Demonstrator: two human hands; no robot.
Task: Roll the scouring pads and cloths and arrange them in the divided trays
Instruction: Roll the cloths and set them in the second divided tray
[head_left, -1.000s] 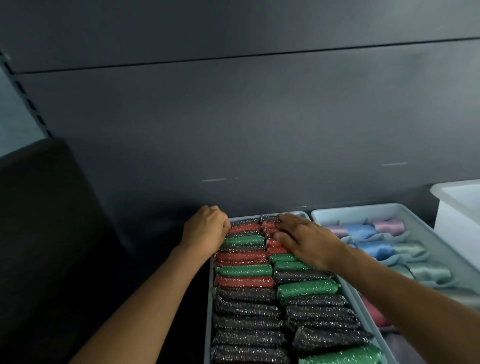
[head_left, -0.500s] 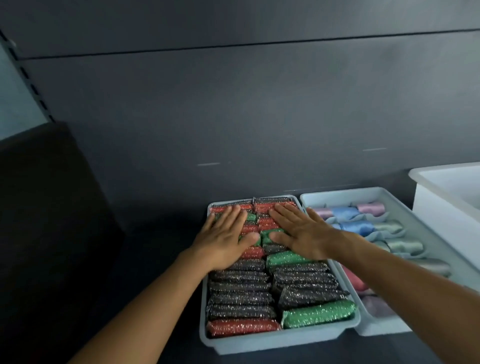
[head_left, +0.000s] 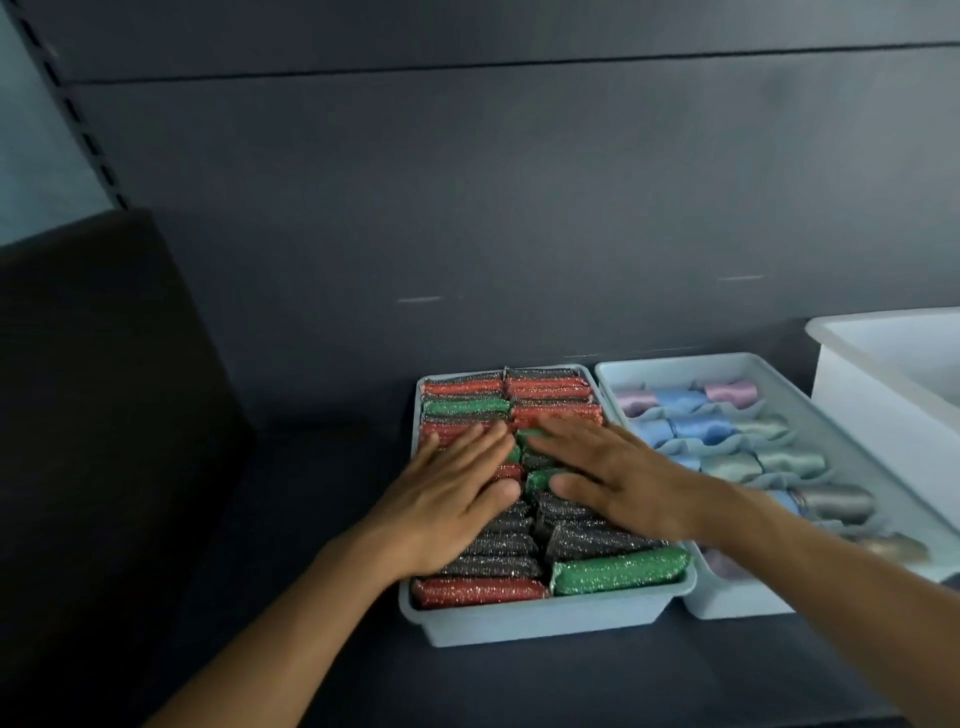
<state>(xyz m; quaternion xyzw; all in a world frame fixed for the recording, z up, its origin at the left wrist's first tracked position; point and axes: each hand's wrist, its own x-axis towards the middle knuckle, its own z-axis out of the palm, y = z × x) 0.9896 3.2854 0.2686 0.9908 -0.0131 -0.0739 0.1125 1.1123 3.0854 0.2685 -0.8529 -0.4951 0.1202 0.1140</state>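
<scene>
Glittery, coarse-looking scouring pads (head_left: 618, 571) fill a smooth plastic tray (head_left: 540, 621); satiny cloth rolls (head_left: 698, 428) look glossy.

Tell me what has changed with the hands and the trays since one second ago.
The left hand, curled at the far corner of the pad tray before, has opened flat and slid nearer, onto the middle scouring pads. The right hand also flattened and came nearer. Neither holds anything. Pads, rolled cloths and cloth tray look unmoved.
</scene>
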